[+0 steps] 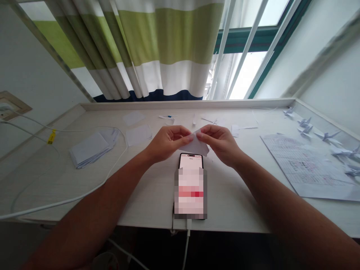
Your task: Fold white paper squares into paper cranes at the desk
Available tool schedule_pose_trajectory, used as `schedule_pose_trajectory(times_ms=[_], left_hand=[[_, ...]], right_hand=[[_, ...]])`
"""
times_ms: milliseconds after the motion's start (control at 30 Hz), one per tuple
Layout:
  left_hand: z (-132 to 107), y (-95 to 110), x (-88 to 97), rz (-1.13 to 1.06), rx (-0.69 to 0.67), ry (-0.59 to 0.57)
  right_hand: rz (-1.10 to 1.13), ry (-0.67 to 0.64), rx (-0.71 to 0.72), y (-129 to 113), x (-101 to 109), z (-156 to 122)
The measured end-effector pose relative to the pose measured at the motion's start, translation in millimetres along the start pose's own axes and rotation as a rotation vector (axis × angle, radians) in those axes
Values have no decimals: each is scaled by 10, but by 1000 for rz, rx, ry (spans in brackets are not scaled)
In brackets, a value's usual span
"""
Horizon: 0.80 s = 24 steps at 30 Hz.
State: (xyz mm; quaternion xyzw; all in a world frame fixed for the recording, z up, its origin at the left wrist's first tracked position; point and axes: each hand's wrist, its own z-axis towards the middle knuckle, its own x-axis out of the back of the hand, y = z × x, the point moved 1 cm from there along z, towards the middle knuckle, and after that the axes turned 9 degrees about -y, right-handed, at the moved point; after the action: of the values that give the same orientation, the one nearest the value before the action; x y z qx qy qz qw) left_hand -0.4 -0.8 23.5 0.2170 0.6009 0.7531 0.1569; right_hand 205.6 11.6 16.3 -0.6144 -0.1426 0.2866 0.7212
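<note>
A small folded piece of white paper (197,146) is held above the desk between both my hands. My left hand (165,142) pinches its left side with the fingers closed. My right hand (222,142) pinches its right side, fingers closed too. Just below the paper a phone (190,187) lies flat on the white desk (146,187), screen lit, with a cable plugged into its near end.
A stack of white paper squares (90,148) lies at the left, with loose squares (138,134) beside it. A white cable (84,195) loops across the left desk. A printed sheet (306,165) and several folded paper cranes (326,137) are at the right. Scraps (213,120) lie near the striped curtain (157,48).
</note>
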Motion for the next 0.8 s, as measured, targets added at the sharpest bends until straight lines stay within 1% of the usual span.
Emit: schedule_pose_trajectory(times_ms=[100, 200, 300, 400, 533, 633, 800], left_hand=[[-1, 21, 37, -15, 34, -27], [-3, 36, 76, -17, 106, -65], [-11, 44, 97, 5, 150, -106], [-21, 50, 98, 32, 164, -132], [-31, 65, 89, 74, 133, -143], [-37, 74, 82, 82, 132, -182], [-55, 88, 62, 10, 161, -292]], right_hand=[[-13, -28, -20, -1, -19, -8], [-49, -60, -73, -4, -31, -14], [-91, -63, -110, -7, -44, -18], [-123, -68, -123, -5, -56, -22], [-159, -85, -108, -17, -64, -30], [-195, -152, -114, -43, -63, -38], [-262, -268, -111, -71, -55, -56]])
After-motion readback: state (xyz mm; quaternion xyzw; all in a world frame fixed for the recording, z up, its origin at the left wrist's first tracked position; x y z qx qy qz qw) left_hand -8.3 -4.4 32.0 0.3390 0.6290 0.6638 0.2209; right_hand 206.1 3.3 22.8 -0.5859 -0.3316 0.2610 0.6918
